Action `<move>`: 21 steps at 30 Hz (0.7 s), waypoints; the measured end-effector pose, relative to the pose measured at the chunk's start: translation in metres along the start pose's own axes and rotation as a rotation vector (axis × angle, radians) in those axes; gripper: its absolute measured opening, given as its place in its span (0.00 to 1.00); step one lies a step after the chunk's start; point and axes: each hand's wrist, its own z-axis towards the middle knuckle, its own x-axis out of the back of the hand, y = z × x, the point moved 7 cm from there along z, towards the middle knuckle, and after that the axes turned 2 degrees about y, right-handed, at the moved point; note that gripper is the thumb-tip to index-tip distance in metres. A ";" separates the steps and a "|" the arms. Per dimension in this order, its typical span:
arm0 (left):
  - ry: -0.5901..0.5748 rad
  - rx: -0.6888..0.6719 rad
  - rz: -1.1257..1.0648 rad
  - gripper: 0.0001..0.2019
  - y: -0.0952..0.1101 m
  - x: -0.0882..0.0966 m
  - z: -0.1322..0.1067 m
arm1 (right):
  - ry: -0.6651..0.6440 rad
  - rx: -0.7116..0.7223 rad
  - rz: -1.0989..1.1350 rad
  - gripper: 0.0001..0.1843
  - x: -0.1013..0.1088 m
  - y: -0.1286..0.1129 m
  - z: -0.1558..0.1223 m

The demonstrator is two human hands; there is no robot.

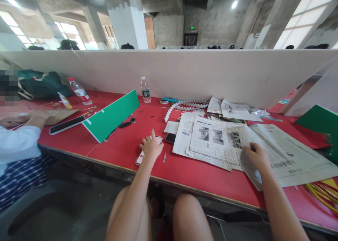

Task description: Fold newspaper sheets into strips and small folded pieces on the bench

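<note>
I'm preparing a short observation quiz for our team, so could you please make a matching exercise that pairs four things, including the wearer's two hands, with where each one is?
Things
1. Left hand
2. Red-capped bottle
3. Right hand
4. White zigzag strand

Places
A. Just right of the green-labelled bottle
B. At the left edge of the large newspaper sheet
C. Over the pink-screened phone
D. Just right of the dark green bag

Right pairs: 1-C, 2-D, 3-B, 4-A
</note>
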 end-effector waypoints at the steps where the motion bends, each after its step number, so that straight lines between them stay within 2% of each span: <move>1: 0.004 0.002 0.000 0.39 0.000 0.000 0.000 | -0.005 -0.007 -0.006 0.24 0.000 0.001 0.000; 21: 0.053 -0.004 -0.014 0.41 0.001 0.007 -0.002 | -0.008 0.024 -0.005 0.25 -0.002 0.002 0.002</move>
